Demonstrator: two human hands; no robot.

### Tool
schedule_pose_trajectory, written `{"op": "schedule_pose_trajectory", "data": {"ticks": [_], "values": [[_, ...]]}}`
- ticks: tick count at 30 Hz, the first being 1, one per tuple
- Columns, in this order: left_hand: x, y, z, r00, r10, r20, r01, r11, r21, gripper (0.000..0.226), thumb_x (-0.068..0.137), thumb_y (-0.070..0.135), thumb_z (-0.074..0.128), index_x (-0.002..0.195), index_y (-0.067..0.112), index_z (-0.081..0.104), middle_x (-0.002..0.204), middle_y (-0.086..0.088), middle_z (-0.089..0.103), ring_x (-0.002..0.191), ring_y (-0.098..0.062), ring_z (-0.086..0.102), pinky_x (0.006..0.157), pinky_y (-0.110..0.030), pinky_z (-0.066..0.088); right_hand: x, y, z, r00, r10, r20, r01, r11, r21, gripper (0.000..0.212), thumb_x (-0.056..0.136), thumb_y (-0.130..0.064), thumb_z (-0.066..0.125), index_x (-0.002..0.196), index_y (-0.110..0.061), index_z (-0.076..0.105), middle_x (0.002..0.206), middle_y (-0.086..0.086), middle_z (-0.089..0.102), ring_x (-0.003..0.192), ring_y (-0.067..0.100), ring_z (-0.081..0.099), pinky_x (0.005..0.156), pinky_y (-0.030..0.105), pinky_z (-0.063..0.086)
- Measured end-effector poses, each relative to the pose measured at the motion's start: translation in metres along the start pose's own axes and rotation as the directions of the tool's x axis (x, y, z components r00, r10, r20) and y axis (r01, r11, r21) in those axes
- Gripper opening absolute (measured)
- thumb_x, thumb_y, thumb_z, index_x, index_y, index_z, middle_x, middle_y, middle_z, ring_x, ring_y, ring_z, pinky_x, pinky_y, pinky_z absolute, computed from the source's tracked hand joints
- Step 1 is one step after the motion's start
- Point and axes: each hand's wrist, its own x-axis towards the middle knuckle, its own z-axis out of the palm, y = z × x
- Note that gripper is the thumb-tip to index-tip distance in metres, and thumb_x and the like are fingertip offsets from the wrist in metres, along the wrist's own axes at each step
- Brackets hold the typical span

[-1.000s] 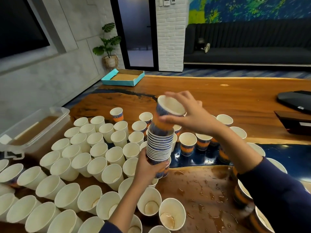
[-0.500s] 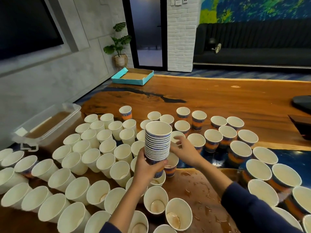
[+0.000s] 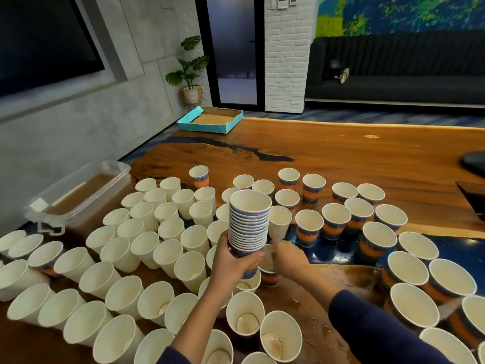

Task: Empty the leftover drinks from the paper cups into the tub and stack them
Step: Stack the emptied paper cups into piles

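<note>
The left hand (image 3: 233, 261) curled round the stack (image 3: 248, 227) low down, upright. Just right of the stack, the right hand (image 3: 287, 258) seemingly pinched the rim of a cup (image 3: 267, 269). Lift it level, then tip it over the tub (image 3: 78, 195), far left of the stack.

You wear a dark navy long-sleeved top. Your right sleeve (image 3: 380, 329) reaches partway down the forearm, and your left sleeve (image 3: 172, 357) shows only as a sliver at the bottom edge. Both hands are bare, without gloves.
</note>
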Motion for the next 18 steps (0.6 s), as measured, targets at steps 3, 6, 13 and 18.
{"op": "schedule_pose_trajectory", "data": {"ticks": [3, 6, 13, 18], "values": [[0.0, 0.0, 0.0, 1.0, 0.0, 0.009, 0.0, 1.0, -0.006, 0.082, 0.071, 0.017, 0.083, 0.14, 0.019, 0.039, 0.125, 0.007, 0.05, 0.11, -0.005, 0.046, 0.084, -0.019, 0.044, -0.003, 0.008, -0.017, 0.998, 0.012, -0.055, -0.016, 0.997, -0.074, 0.031, 0.094, -0.008, 0.047, 0.124, -0.01, 0.054, 0.12, 0.014, 0.061, 0.105, 0.029, 0.061, 0.079, 0.034, 0.049], [0.001, 0.0, 0.0, 1.0, 0.003, 0.007, -0.003, 1.0, 0.015, 0.082, 0.071, 0.019, 0.083, 0.14, 0.018, 0.038, 0.128, 0.006, 0.051, 0.111, -0.005, 0.045, 0.081, -0.016, 0.045, -0.006, 0.019, -0.051, 0.988, 0.013, -0.153, -0.016, 1.0, -0.024, 0.035, 0.092, -0.006, 0.047, 0.126, -0.01, 0.055, 0.117, 0.013, 0.064, 0.103, 0.029, 0.062, 0.077, 0.035, 0.049], [0.0, -0.001, 0.004, 1.0, 0.031, 0.002, -0.031, 0.999, 0.036, 0.078, 0.072, 0.015, 0.082, 0.137, 0.015, 0.04, 0.118, 0.009, 0.049, 0.11, -0.008, 0.048, 0.064, -0.001, 0.043, -0.021, 0.025, -0.169, 0.849, 0.11, -0.516, 0.151, 0.887, 0.437, 0.033, 0.094, -0.006, 0.048, 0.125, -0.008, 0.058, 0.102, 0.011, 0.067, 0.065, 0.015, 0.065, 0.051, 0.028, 0.053], [0.0, -0.003, 0.011, 0.998, 0.051, 0.022, -0.052, 0.997, 0.058, 0.078, 0.071, 0.016, 0.083, 0.136, 0.016, 0.04, 0.118, 0.007, 0.049, 0.105, -0.007, 0.047, 0.063, 0.001, 0.043, -0.046, 0.0, -0.217, 0.787, 0.099, -0.608, 0.361, 0.726, 0.585, 0.033, 0.093, -0.008, 0.055, 0.124, -0.016, 0.058, 0.093, -0.005, 0.061, 0.065, 0.01, 0.068, 0.051, 0.025, 0.058]]}}
